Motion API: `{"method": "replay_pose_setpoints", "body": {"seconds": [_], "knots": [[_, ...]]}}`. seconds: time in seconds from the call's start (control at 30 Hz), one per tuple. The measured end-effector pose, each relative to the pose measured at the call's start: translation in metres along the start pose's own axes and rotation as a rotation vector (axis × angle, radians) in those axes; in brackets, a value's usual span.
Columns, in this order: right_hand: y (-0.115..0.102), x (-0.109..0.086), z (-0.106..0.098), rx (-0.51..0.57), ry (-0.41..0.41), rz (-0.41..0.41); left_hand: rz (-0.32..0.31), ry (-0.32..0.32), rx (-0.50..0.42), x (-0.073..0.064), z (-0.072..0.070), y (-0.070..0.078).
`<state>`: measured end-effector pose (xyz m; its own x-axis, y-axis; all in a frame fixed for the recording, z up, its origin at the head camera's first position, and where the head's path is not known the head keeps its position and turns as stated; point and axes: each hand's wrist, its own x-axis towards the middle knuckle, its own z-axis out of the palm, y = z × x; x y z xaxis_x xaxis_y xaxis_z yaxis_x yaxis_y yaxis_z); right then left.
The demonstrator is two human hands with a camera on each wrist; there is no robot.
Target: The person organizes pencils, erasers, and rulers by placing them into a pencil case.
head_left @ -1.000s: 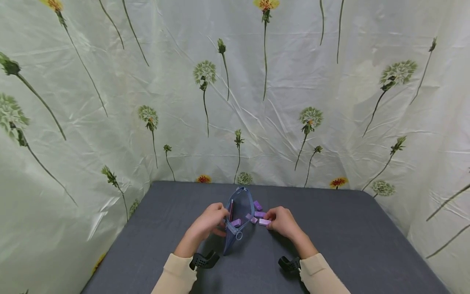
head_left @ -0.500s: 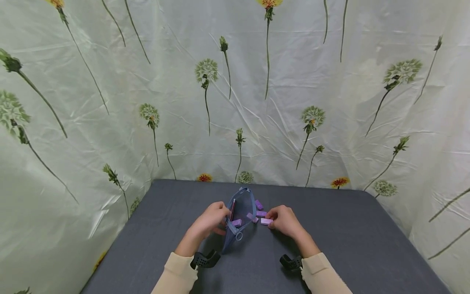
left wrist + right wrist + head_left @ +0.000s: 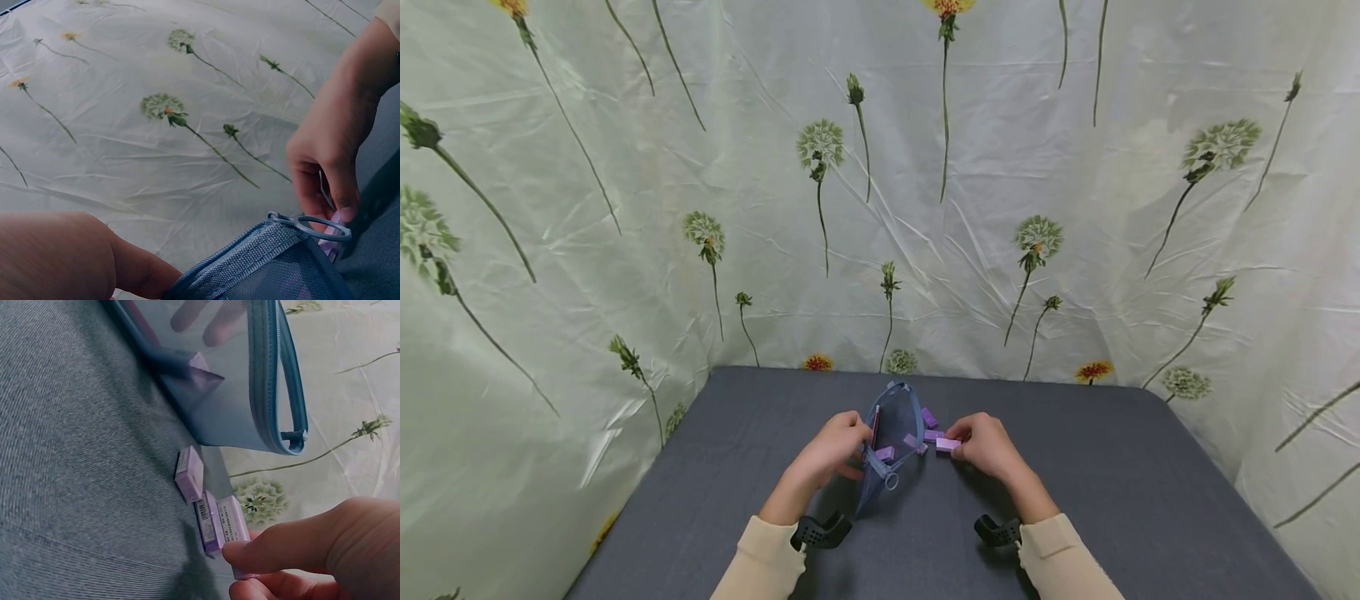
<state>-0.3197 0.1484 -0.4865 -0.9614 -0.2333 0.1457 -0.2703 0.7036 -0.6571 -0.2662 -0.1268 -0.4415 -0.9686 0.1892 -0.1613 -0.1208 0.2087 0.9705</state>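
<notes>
My left hand [image 3: 838, 446] pinches the near left side of a blue mesh zip pouch [image 3: 865, 492], which stands with its mouth spread. Inside lie a small purple block [image 3: 884, 454] and a thin red-edged item [image 3: 876, 423]. In my right hand [image 3: 987, 444], thumb and fingertips grip another small purple block [image 3: 232, 519] with a printed label, just right of the pouch. Beside it on the table lies a purple block with a barcode [image 3: 209, 525]; a further block [image 3: 928, 417] lies behind. One more block [image 3: 915, 444] shows at the pouch's right edge; whether inside, I cannot tell.
The pouch stands on a dark grey cloth-covered table [image 3: 760, 433]. A pale flower-printed curtain [image 3: 970, 275] hangs behind the table's far edge and along its sides. A ring-shaped zip pull [image 3: 325, 228] hangs at the pouch's near end.
My right hand has lifted slightly and shifted a little to the right, with the purple block in its fingers. The left hand and the pouch have hardly moved.
</notes>
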Motion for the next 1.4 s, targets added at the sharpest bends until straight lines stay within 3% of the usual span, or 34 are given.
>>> {"method": "replay_pose_setpoints", "body": {"seconds": [0.73,1.13,1.4], "knots": [[-0.017,-0.001,-0.017,0.001,0.025,-0.009,-0.005,0.030,0.011,-0.002,0.001,0.001],[-0.033,-0.007,-0.031,-0.034,0.055,-0.052,-0.001,0.003,0.003,0.004,0.003,0.002],[-0.046,-0.007,-0.031,-0.002,0.005,-0.100,-0.006,0.022,-0.002,0.002,0.000,-0.001]]}}
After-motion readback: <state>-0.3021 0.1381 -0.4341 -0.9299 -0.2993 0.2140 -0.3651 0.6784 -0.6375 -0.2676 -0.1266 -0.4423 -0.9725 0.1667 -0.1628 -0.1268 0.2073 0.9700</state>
